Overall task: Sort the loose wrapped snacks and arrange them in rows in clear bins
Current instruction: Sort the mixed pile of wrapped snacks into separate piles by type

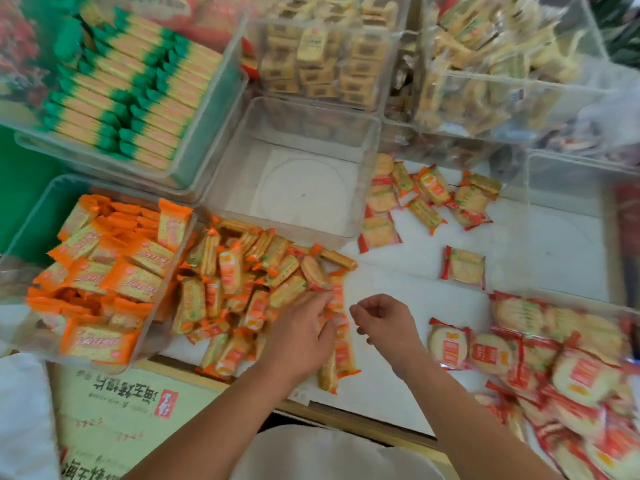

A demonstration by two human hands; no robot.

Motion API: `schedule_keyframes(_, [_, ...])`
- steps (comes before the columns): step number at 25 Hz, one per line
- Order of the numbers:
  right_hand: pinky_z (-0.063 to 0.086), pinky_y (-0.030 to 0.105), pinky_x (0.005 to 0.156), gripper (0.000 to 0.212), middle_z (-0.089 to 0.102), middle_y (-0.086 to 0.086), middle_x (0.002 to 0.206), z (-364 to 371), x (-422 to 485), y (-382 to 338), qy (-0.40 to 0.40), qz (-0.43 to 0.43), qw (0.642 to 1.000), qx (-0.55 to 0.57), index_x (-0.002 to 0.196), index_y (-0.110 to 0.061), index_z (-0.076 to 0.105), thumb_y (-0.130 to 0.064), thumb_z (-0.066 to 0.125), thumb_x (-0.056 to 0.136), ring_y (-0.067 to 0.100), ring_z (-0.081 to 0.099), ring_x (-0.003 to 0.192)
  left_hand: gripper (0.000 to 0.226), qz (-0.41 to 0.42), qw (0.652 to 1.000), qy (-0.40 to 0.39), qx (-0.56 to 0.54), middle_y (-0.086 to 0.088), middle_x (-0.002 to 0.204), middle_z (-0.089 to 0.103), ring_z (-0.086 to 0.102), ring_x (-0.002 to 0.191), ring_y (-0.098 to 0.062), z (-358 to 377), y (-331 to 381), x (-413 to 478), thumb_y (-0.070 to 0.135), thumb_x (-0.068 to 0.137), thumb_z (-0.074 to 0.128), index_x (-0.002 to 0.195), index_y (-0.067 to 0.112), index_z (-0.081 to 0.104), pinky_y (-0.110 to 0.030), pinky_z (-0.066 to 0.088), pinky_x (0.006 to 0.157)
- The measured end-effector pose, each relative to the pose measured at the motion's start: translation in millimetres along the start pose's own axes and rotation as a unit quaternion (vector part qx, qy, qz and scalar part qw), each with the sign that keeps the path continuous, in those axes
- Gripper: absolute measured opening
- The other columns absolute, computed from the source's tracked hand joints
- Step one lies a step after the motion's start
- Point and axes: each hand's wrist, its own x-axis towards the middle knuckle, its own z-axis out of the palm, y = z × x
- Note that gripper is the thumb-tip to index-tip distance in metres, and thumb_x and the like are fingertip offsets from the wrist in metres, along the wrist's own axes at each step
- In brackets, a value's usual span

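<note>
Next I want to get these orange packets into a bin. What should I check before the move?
1. Left hand on the loose orange packets: ok, it lies on the right edge of the pile.
2. Firm hold on a packet: cannot tell, the fingers are blurred.
3. Right hand free: ok, it is loosely curled and holds nothing.
4. Middle bin ready for rows: ok, nothing lies in it.
5. Orange bin in rows: not ok, its packets lie jumbled.
6. Red packets binned: not ok, several lie loose on the table.
</note>
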Motion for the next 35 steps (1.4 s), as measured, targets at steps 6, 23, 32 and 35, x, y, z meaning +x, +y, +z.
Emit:
schedule_keyframes(6, [0.054, 0.028, 0.071, 0.009, 0.073, -0.005, 0.081, -125, 32, 18, 0.052, -0.024, 0.997, -0.051, 0.089, -0.022, 0.068, -0.030, 0.074, 0.089, 0.012, 0.069, 0.074, 0.056, 0.022, 0.996, -0.084, 0.020, 0.004, 0.147, 0.049, 0.051, 0.131, -0.013, 72, 76, 68, 0.034, 0.097, 0.062, 0.150, 0.021, 0.047, -0.030, 0.043, 0.109])
schedule_keyframes(23, [0.043, 0.041, 0.106, 0.055, 0.050, 0.008, 0.134, -181, 199, 22, -0.040, -0.039, 0.868, -0.494, 0.145, -0.016, 0.041, -0.014, 0.052, 0.091, 0.030, 0.049, 0.125, 0.078, -0.107, 0.946, -0.092, 0.291, -0.013, 0.138, 0.043, 0.050, 0.118, -0.032, 119, 56, 267, 0.024, 0.082, 0.074, 0.148, 0.019, 0.033, -0.040, 0.045, 0.101])
schedule_keyframes(32, [0.053, 0.033, 0.065, 0.017, 0.063, -0.003, 0.094, -208, 221, -22, -0.022, -0.023, 0.949, -0.313, 0.103, -0.022, 0.063, -0.027, 0.072, 0.089, 0.018, 0.063, 0.081, 0.025, -0.043, 0.994, 0.080, 0.066, -0.011, 0.120, 0.058, 0.054, 0.111, -0.030, 98, 75, 304, 0.024, 0.089, 0.072, 0.112, 0.014, 0.071, -0.035, 0.047, 0.092])
schedule_keyframes(35, [0.045, 0.021, 0.051, 0.013, 0.061, -0.009, 0.081, -228, 239, -49, 0.040, -0.063, 0.964, -0.254, 0.094, -0.027, 0.062, -0.023, 0.073, 0.091, 0.017, 0.063, 0.073, 0.034, -0.074, 0.982, 0.026, 0.174, -0.017, 0.139, 0.053, 0.042, 0.134, -0.040, 107, 54, 328, 0.033, 0.091, 0.066, 0.117, 0.011, 0.067, -0.045, 0.034, 0.116])
